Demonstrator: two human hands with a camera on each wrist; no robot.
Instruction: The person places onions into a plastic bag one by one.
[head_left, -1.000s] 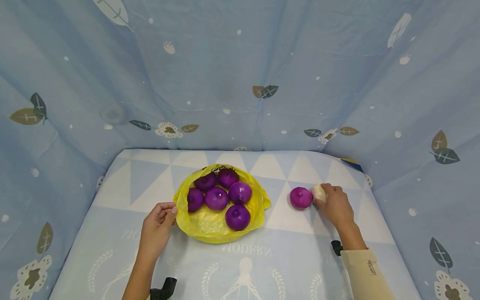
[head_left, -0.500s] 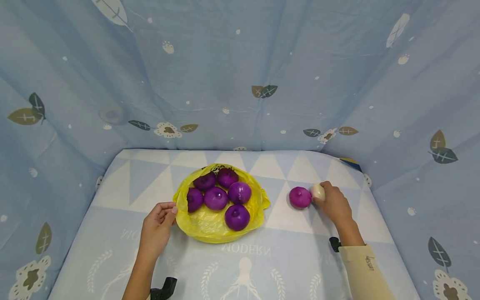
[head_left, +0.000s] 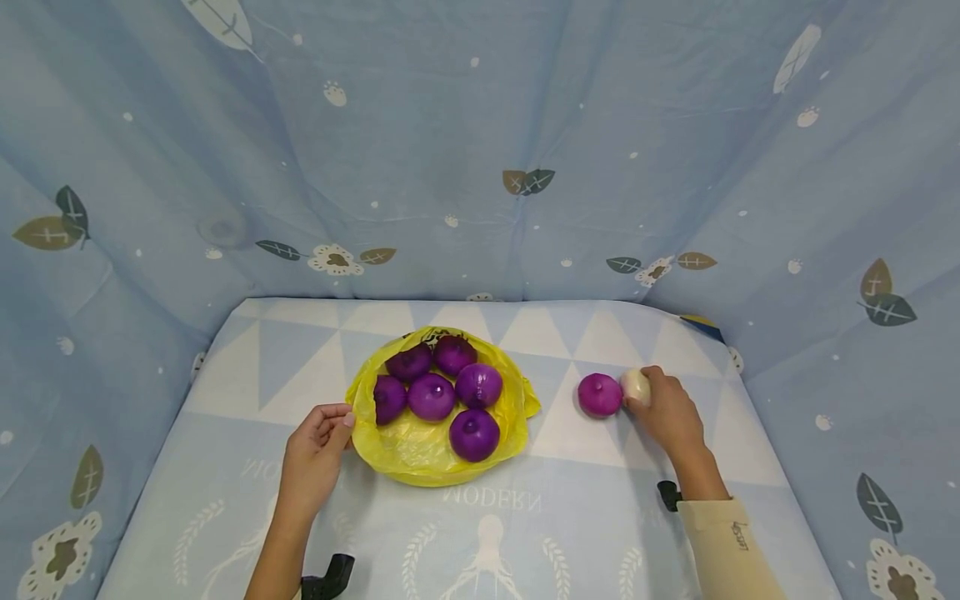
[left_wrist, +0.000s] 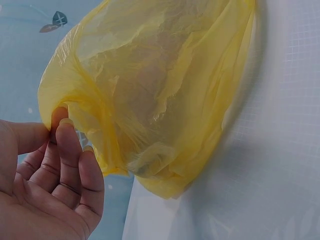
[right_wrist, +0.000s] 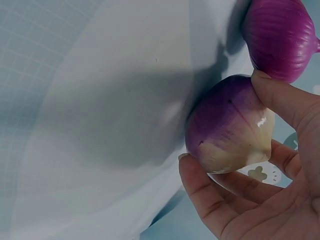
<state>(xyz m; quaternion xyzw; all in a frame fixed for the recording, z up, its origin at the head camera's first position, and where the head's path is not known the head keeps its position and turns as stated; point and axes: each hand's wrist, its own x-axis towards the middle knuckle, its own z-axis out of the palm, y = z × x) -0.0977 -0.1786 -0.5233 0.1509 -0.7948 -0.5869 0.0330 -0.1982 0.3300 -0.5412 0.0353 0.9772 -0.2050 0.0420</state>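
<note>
With thumb and fingertips, my left hand pinches the left rim of a yellow plastic bag. The bag stands with its mouth spread wide, and several purple onions lie inside it. In the left wrist view, the bag's thin side hides its contents. Over to the right, my right hand grips a cream-and-purple onion between thumb and fingers, low at the tabletop. Just left of it sits a single magenta-purple onion, very close to the held one.
The table is covered by a white and pale blue patterned cloth. Blue curtains with leaf prints enclose the back and both sides. A dark blue and yellow corner of something shows at the back right edge.
</note>
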